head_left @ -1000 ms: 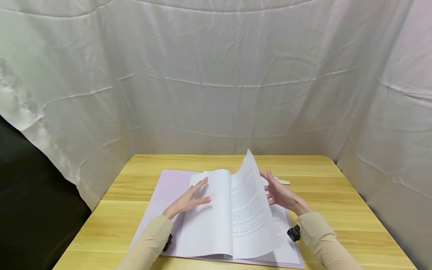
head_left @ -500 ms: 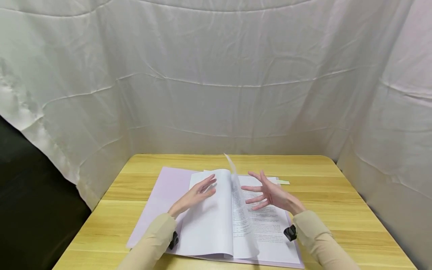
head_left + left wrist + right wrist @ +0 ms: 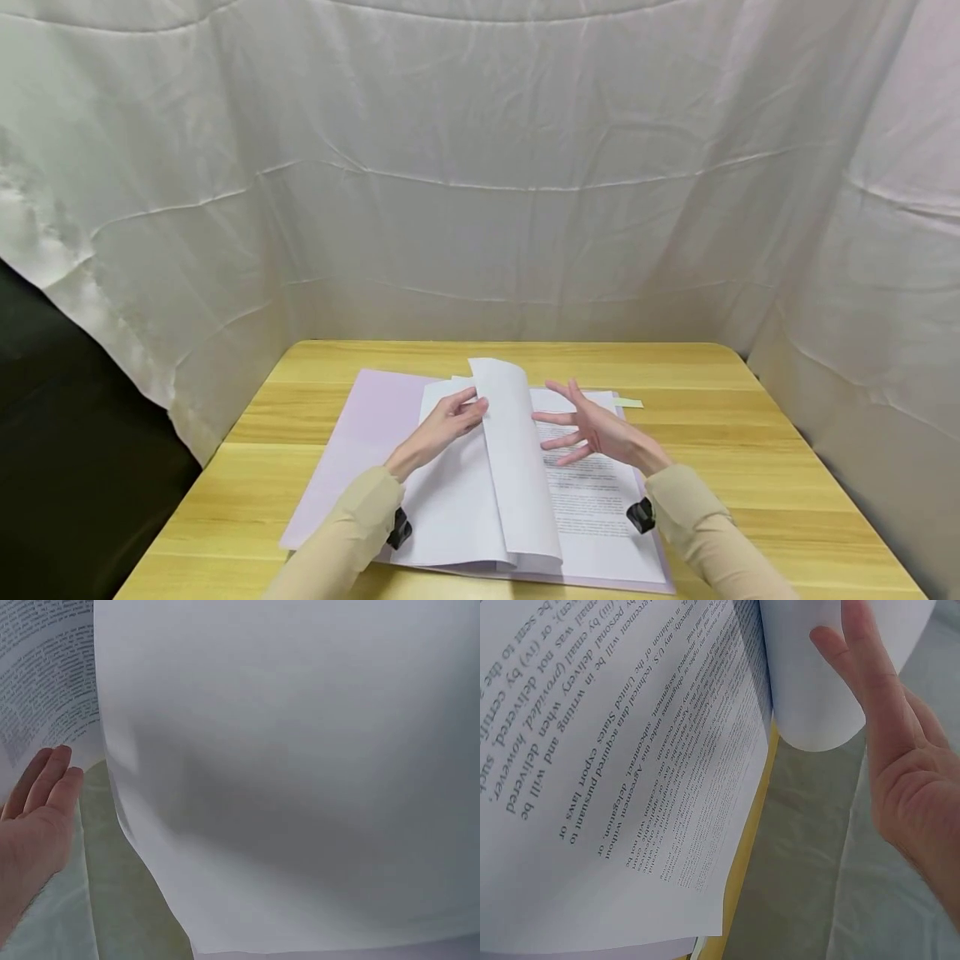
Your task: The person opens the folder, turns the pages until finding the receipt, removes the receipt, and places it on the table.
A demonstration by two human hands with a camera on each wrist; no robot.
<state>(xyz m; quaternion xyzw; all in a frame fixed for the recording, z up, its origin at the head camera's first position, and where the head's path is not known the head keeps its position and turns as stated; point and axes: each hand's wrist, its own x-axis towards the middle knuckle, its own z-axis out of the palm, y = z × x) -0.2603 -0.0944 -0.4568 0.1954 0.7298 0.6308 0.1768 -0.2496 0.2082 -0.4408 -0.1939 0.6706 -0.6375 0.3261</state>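
Note:
A bound stack of printed sheets in a lilac folder (image 3: pixel 356 454) lies spread on the table. Mid-turn, one page (image 3: pixel 521 475) curls over toward the left, its blank back facing up. My left hand (image 3: pixel 435 432) pinches that page's left edge, thumb overlapping it from above; in the left wrist view the fingers (image 3: pixel 64 784) lie against its printed side, and the thumb is hidden. Right of the curl, my right hand (image 3: pixel 603 433) hovers over the printed right page (image 3: pixel 596 508) with fingers spread, holding nothing. Blank left-hand pages (image 3: pixel 453 508) lie beneath the turning page.
A pale tab (image 3: pixel 628 403) sticks out at the upper right of the stack. Wood-grain table (image 3: pixel 757 467) surrounds the folder. Light grey cloth (image 3: pixel 525 233) hangs behind and at the sides, with a dark area (image 3: pixel 67 467) at lower left.
The page has swung from the right side over to the left. My left hand has moved right and taken its edge. My right hand has come away from the page, fingers spread.

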